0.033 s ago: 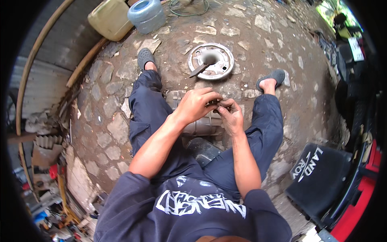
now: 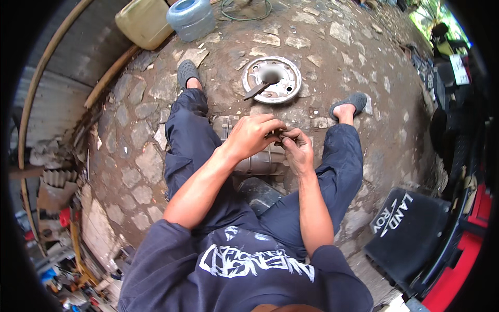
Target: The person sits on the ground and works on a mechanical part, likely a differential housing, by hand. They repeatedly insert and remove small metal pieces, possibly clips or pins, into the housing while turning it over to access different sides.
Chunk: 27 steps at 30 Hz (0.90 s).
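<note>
My left hand (image 2: 252, 137) and my right hand (image 2: 298, 152) meet in front of me, between my knees. Fingers of both are pinched closed around a small dark piece (image 2: 280, 136), mostly covered by the fingertips, so its kind does not show. Below the hands a grey-brown ribbed metal housing (image 2: 255, 164) lies on the ground, partly behind my wrists. Beyond them sits a round silver metal plate with holes (image 2: 292, 93), like a wheel brake part. A dark flat bar (image 2: 254, 92) leans across its near left side.
A yellowish jerrycan (image 2: 144, 23) and a blue water jug (image 2: 191, 21) stand at the far left by a metal sheet wall (image 2: 57, 67). Cluttered tools and scrap (image 2: 73, 270) fill the lower left. A black mud flap (image 2: 408, 223) hangs beside a red panel (image 2: 457, 270) at right.
The surroundings sit very slightly shifted in view. Both hands keep the same pinched pose at the same place.
</note>
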{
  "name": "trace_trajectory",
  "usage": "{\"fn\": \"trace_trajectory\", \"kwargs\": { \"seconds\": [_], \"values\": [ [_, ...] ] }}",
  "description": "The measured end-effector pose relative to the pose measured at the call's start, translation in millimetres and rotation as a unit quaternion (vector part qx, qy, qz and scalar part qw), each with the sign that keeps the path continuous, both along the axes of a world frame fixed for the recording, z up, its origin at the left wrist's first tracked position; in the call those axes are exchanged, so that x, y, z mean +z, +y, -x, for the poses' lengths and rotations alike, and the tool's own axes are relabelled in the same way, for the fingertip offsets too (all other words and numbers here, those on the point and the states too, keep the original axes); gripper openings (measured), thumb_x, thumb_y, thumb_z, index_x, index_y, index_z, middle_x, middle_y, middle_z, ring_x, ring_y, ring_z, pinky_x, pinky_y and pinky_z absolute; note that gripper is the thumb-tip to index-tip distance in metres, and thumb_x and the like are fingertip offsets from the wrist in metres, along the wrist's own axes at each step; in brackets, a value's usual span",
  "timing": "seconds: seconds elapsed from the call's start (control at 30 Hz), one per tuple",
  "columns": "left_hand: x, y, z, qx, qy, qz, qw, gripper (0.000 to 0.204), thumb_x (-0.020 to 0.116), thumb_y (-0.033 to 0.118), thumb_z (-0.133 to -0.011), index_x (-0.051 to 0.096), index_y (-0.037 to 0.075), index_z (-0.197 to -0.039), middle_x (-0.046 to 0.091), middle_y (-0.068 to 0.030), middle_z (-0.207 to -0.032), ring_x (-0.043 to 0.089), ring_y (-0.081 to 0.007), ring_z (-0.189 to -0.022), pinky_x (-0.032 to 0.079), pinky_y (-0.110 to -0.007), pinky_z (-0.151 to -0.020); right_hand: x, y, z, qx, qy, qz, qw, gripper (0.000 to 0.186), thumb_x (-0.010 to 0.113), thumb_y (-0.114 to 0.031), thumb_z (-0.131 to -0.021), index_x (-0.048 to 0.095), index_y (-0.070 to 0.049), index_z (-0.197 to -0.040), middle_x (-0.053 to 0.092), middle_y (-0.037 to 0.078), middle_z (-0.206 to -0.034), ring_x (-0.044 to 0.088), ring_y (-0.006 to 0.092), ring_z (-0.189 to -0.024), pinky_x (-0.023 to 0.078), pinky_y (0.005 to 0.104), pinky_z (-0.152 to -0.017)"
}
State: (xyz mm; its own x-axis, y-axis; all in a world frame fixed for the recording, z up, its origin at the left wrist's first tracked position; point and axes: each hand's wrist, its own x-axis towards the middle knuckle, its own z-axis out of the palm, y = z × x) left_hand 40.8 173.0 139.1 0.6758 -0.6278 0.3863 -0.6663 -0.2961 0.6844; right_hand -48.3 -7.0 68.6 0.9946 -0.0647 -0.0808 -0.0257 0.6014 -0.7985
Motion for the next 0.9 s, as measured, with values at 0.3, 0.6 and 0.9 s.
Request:
{"fn": "trace_trajectory", "kwargs": {
  "seconds": [0.3, 0.6, 0.9],
  "values": [
    [-7, 9, 5, -0.06, 0.045, -0.105, 0.992, 0.039, 0.079, 0.004, -0.075, 0.067, 0.009, -0.112, 0.068, -0.0109, -0.1, 0.071, -0.0382, -0.094, 0.057, -0.049, -0.077, -5, -24, -13, 0.174, 0.154, 0.065, 0.97, 0.021, 0.083, 0.004, -0.085, 0.065, -0.004, -0.093, 0.074, 0.009, -0.1, 0.07, 0.0144, -0.09, 0.058, 0.0292, -0.08],
    [-58, 3, -14, 0.042, 0.192, -0.411, 0.89, 0.046, 0.081, 0.021, -0.086, 0.07, 0.009, -0.129, 0.071, -0.0196, -0.123, 0.067, -0.0394, -0.119, 0.054, -0.055, -0.099, -35, -42, -14, -0.068, 0.228, 0.309, 0.921, 0.036, 0.088, -0.007, -0.082, 0.073, -0.001, -0.114, 0.079, 0.009, -0.105, 0.072, 0.0133, -0.09, 0.056, 0.0273, -0.075],
    [-114, 32, -22, 0.177, 0.281, -0.457, 0.825, 0.062, 0.056, 0.055, -0.105, 0.055, 0.013, -0.15, 0.042, -0.0158, -0.162, 0.039, -0.0365, -0.152, 0.036, -0.068, -0.115, -77, -26, -13, 0.013, 0.233, 0.681, 0.694, 0.032, 0.089, -0.025, -0.079, 0.083, -0.011, -0.107, 0.08, 0.016, -0.098, 0.077, 0.0308, -0.095, 0.058, 0.0405, -0.089]
  ]
}}
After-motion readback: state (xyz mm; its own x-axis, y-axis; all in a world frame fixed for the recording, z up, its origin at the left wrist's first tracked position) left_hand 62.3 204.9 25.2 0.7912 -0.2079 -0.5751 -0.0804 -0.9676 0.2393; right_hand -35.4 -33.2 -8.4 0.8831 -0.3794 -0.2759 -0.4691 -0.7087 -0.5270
